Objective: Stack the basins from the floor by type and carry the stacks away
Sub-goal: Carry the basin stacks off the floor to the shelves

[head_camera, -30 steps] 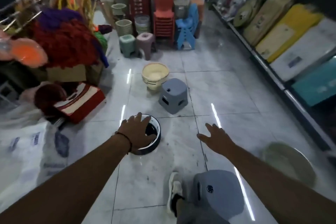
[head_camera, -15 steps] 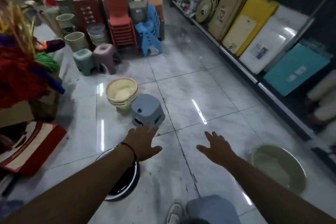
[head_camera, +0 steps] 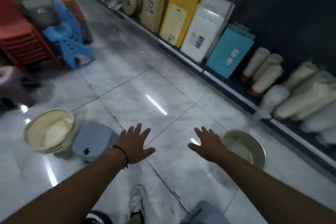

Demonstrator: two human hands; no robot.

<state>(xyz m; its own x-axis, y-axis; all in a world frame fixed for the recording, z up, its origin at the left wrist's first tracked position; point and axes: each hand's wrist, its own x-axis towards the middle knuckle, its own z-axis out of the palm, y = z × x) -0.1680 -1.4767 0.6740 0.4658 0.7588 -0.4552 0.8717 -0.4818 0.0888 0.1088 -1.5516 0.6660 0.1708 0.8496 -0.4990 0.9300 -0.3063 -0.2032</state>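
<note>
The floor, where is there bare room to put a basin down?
Bare tiles lie ahead of both hands, between the grey stool and the pale green basin, up to the shelf. It is crowded by the cream basins and stacked chairs.

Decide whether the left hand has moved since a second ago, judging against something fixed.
Yes. The left hand left the dark basin, now out of view, and hangs open beside the grey stool.

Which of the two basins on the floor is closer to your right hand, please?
The pale green basin, just beyond the right hand near the shelf. The cream basin sits far left, past the grey stool.
</note>
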